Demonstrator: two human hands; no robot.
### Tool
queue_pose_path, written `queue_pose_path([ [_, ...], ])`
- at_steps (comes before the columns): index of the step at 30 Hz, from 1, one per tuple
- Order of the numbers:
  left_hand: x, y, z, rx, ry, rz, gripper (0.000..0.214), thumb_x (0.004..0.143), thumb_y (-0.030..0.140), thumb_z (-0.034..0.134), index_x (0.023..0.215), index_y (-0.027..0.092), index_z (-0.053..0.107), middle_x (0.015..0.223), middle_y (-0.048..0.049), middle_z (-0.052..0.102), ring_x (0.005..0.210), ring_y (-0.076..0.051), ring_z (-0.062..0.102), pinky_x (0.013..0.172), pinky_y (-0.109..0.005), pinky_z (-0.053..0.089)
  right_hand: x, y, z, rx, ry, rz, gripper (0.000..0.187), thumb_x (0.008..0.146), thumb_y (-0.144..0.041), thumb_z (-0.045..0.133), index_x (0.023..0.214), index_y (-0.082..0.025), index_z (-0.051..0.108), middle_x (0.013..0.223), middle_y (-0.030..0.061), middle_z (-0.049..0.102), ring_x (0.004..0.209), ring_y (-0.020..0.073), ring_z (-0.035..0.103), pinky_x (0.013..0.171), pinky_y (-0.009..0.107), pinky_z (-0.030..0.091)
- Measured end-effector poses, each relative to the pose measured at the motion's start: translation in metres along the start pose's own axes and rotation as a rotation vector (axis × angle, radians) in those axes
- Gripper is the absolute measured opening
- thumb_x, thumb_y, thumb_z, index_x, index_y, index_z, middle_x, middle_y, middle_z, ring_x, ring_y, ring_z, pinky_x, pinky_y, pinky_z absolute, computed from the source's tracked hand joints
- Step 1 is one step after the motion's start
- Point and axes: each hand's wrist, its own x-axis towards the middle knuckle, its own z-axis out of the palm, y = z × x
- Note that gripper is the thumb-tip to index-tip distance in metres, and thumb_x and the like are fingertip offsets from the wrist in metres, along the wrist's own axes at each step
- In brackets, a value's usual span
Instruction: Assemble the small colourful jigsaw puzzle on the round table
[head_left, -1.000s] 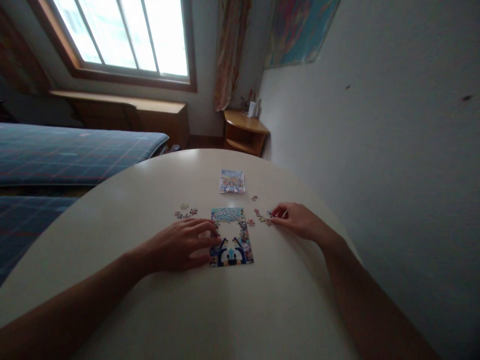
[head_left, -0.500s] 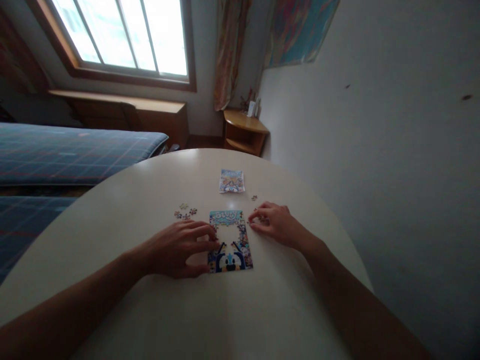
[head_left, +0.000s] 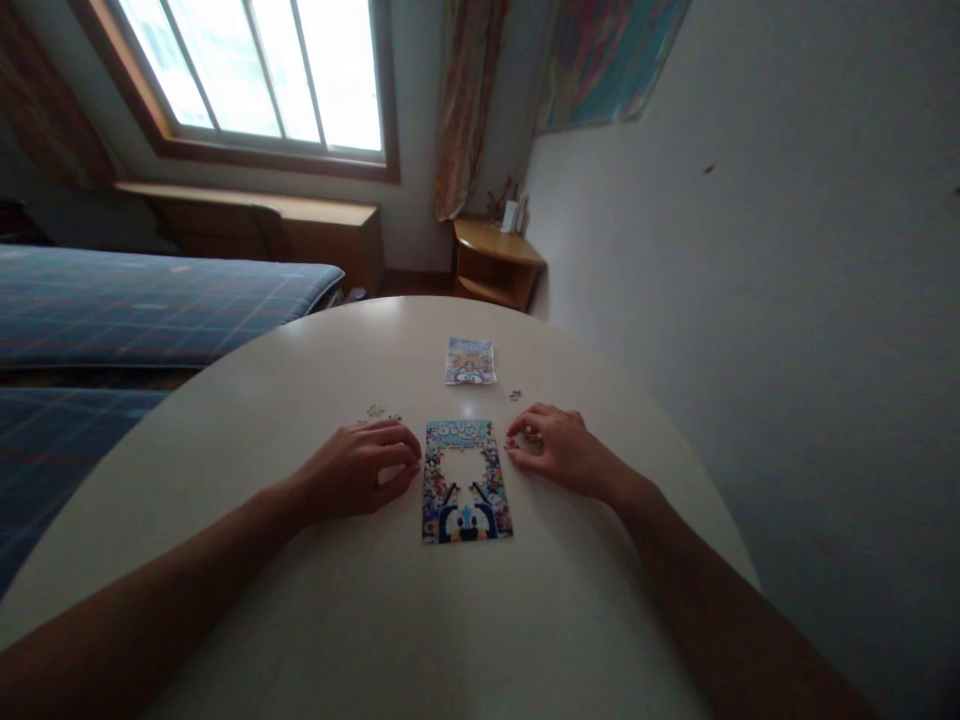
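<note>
A small, partly assembled jigsaw puzzle (head_left: 466, 480) with an open gap in its middle lies on the round white table (head_left: 420, 610). My left hand (head_left: 358, 468) rests palm down just left of the puzzle, fingers curled, clear of its edge. Just right of the puzzle's top is my right hand (head_left: 555, 448), whose fingertips are pinched over loose pieces (head_left: 531, 437); what they hold is hidden. A few loose pieces (head_left: 376, 411) show beyond my left hand. One more piece (head_left: 514, 395) lies above my right hand.
A small printed picture card (head_left: 470, 361) lies farther back on the table. A white wall stands close on the right. A blue plaid bed (head_left: 135, 310) is to the left, with a wooden corner shelf (head_left: 495, 262) and window behind.
My left hand has slid off the puzzle's left edge. My right hand came in from the loose pieces at the right to the puzzle's top right side. The view shifted slightly.
</note>
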Motion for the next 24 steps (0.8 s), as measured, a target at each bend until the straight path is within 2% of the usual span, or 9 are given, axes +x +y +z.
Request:
queue_pose_path([
  [12, 0.002, 0.006, 0.0, -0.089, -0.046, 0.017, 0.015, 0.092, 0.022, 0.054, 0.088, 0.021, 0.068, 0.094, -0.0053, 0.071, 0.089, -0.017, 0.065, 0.077, -0.029, 0.054, 0.0, 0.006, 0.001, 0.017, -0.026, -0.03, 0.012, 0.082, -0.03, 0.069, 0.09, -0.021, 0.069, 0.113, 0.0088, 0.067, 0.111, 0.027, 0.058, 0.098, 0.045, 0.034],
  [16, 0.001, 0.005, 0.0, -0.09, -0.051, 0.021, 0.013, 0.091, 0.02, 0.055, 0.089, 0.021, 0.068, 0.095, -0.005, 0.071, 0.089, -0.017, 0.066, 0.078, -0.029, 0.054, 0.0, 0.004, 0.0, 0.011, -0.041, -0.034, 0.01, 0.084, -0.028, 0.066, 0.091, -0.021, 0.069, 0.101, 0.0072, 0.07, 0.102, 0.0245, 0.061, 0.095, 0.044, 0.035],
  [21, 0.001, 0.004, 0.001, -0.094, -0.055, 0.031, 0.013, 0.09, 0.02, 0.055, 0.091, 0.021, 0.068, 0.097, -0.0044, 0.071, 0.09, -0.017, 0.065, 0.076, -0.029, 0.053, -0.004, 0.011, -0.008, -0.003, -0.053, -0.018, 0.025, 0.08, -0.035, 0.074, 0.101, -0.023, 0.069, 0.117, 0.0087, 0.066, 0.114, 0.0281, 0.057, 0.097, 0.046, 0.034],
  [24, 0.001, 0.004, 0.001, -0.095, -0.054, 0.035, 0.013, 0.091, 0.019, 0.056, 0.091, 0.021, 0.068, 0.096, -0.0043, 0.071, 0.09, -0.016, 0.066, 0.078, -0.028, 0.054, -0.007, 0.017, -0.012, -0.01, -0.077, 0.0, 0.024, 0.079, -0.036, 0.075, 0.099, -0.025, 0.072, 0.118, 0.0087, 0.066, 0.115, 0.0288, 0.057, 0.097, 0.046, 0.036],
])
